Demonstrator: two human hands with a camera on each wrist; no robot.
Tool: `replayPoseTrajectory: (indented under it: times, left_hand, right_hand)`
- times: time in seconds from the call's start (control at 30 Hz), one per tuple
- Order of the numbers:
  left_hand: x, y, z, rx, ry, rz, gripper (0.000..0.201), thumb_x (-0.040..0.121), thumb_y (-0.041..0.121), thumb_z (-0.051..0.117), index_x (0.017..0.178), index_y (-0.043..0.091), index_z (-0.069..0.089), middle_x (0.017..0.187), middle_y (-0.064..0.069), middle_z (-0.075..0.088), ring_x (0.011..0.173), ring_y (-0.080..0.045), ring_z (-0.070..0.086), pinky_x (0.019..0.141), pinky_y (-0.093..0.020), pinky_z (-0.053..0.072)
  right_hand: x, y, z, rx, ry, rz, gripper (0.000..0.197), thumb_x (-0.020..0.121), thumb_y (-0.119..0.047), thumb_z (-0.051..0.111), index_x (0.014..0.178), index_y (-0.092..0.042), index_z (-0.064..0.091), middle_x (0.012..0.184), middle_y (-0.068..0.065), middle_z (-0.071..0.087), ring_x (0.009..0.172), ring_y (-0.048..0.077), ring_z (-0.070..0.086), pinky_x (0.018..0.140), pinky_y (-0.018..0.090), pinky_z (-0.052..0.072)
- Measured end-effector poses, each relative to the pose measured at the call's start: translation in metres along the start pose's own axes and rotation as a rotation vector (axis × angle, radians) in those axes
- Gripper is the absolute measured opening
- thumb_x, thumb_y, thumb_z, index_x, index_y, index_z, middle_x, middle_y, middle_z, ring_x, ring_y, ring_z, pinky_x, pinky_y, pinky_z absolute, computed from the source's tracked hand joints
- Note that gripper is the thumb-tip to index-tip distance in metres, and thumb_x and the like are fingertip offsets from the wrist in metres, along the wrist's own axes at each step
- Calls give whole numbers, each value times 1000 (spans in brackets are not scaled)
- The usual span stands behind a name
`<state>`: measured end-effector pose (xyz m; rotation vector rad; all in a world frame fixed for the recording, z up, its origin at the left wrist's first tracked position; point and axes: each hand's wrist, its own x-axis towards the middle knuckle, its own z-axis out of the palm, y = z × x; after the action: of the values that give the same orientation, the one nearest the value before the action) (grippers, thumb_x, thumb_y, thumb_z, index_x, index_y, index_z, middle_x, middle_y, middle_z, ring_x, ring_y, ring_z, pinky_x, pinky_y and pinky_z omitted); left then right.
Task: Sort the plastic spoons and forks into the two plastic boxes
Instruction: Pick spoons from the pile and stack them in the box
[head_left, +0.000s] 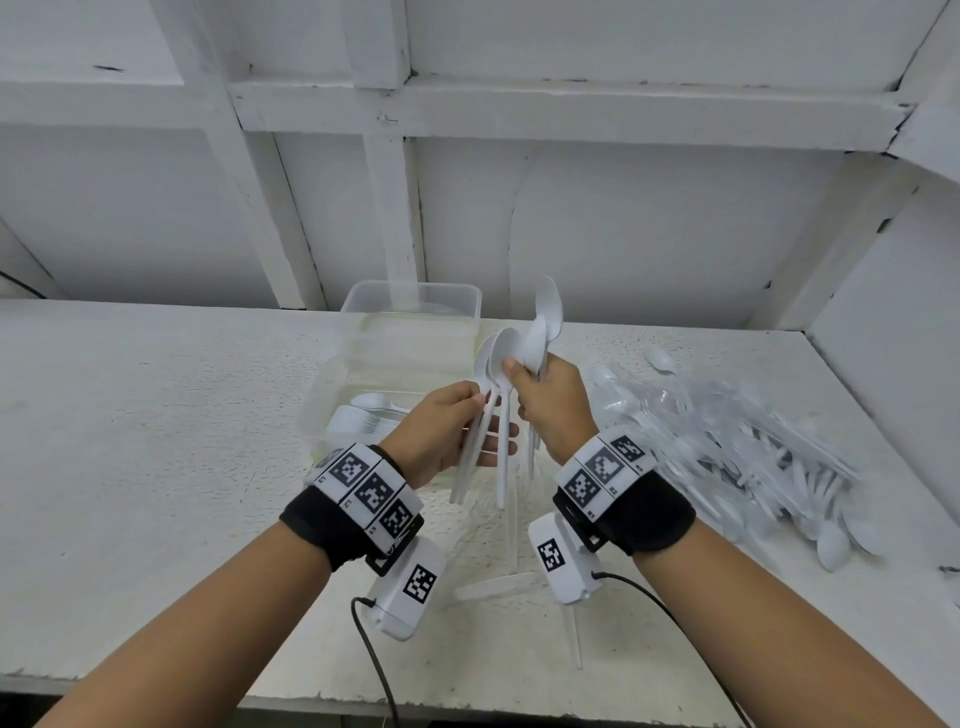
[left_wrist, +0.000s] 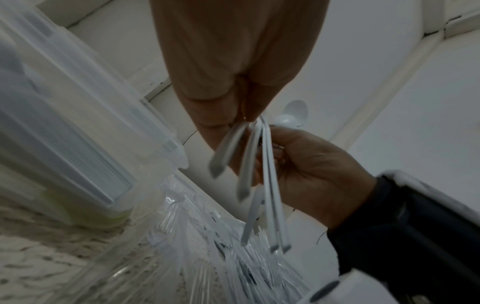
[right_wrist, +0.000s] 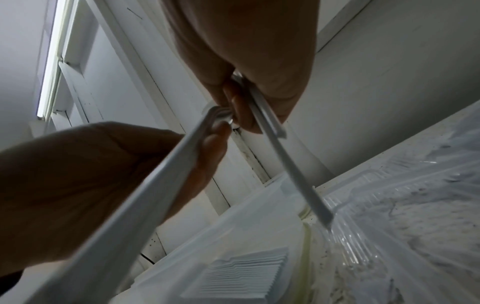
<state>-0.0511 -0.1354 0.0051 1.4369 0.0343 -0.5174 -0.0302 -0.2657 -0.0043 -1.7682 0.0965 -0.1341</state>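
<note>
Two hands are holding bunches of white plastic spoons above a white table.

The left hand (head_left: 441, 431) is pinching a small bunch of spoons (head_left: 488, 415) near their bowls, handles hanging down toward the table (head_left: 156, 415). The right hand (head_left: 553, 402) is gripping a second bunch (head_left: 543, 332), bowls pointing up, just beside the first bunch. Behind the hands, two clear plastic boxes are sitting one behind the other: the nearer box (head_left: 324, 395) is holding a neat row of white cutlery, and the far box (head_left: 415, 301) is standing against the wall. To the right, a loose pile of white spoons and forks (head_left: 753, 447) is lying on the table.
</note>
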Motion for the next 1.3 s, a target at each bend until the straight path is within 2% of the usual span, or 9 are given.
replayPoseTrajectory:
  times: [0.1, 0.17, 0.27, 0.4, 0.57, 0.67, 0.83, 1.07, 1.3]
  left_hand:
    - [-2, 0, -1, 22, -6, -3, 25, 102, 11, 30, 99, 5, 54, 83, -15, 64, 69, -25, 65, 70, -35, 57]
    - [-2, -2, 0, -10, -21, -19, 27, 102, 15, 30, 107, 6, 55, 77, -12, 59, 64, -22, 60, 66, -35, 56]
    - [-3, -3, 3, -80, -61, -50, 31, 102, 24, 30, 109, 7, 55, 72, -7, 52, 60, -18, 51, 58, -30, 51]
    - [-5, -1, 4, -132, -111, -38, 26, 100, 15, 36, 101, 3, 59, 72, -7, 51, 61, -16, 54, 59, -29, 56]
    - [-7, 2, 0, -205, -183, -48, 21, 97, 9, 40, 95, 1, 59, 80, -11, 62, 60, -17, 65, 64, -33, 60]
    - [-6, 3, -2, -190, -179, -37, 18, 96, 8, 43, 95, 1, 59, 74, -8, 69, 61, -15, 67, 60, -28, 58]
    - [-1, -2, -3, -165, -62, 22, 13, 95, 6, 48, 92, 1, 59, 78, -9, 69, 67, -15, 68, 66, -31, 59]
    - [5, -8, 3, -88, 124, 94, 12, 95, 5, 48, 88, 6, 56, 92, -11, 68, 85, -21, 68, 74, -33, 56]
    - [8, -11, 5, -43, 196, 130, 10, 96, 8, 46, 93, 8, 56, 91, -8, 66, 83, -17, 67, 74, -28, 56]
  right_hand:
    - [3, 1, 0, -13, -24, -4, 18, 92, -15, 56, 74, -17, 53, 60, -5, 46, 53, 8, 44, 54, 23, 38]
    - [2, 1, -1, -10, -58, -25, 4, 92, -13, 55, 88, -12, 53, 65, -7, 48, 56, 5, 45, 51, 16, 38]
    - [2, -1, -2, 15, -91, -14, 14, 93, -12, 53, 106, -12, 50, 79, -6, 54, 63, 3, 53, 45, 8, 39]
    - [4, -2, -4, 30, -106, 25, 15, 92, -17, 55, 106, -15, 51, 85, 3, 59, 59, 15, 52, 47, 23, 40]
    - [7, -2, -9, 4, -181, 1, 3, 93, -20, 56, 92, -19, 53, 69, 0, 52, 55, 13, 46, 47, 24, 39]
    - [7, -2, -8, -14, -167, 4, 15, 92, -23, 56, 104, -15, 50, 76, -1, 53, 61, 12, 48, 51, 25, 41]
    - [7, 2, -5, -34, -54, 58, 26, 93, -17, 50, 111, -17, 31, 95, 3, 48, 73, 11, 49, 62, 24, 41]
    - [-3, 2, 2, -171, -42, -129, 3, 89, -15, 58, 90, -13, 60, 88, 3, 62, 76, 14, 57, 69, 26, 49]
    - [-4, 4, 11, -195, -20, -159, 20, 93, -21, 55, 93, -5, 66, 99, 4, 54, 88, 12, 52, 63, 3, 39]
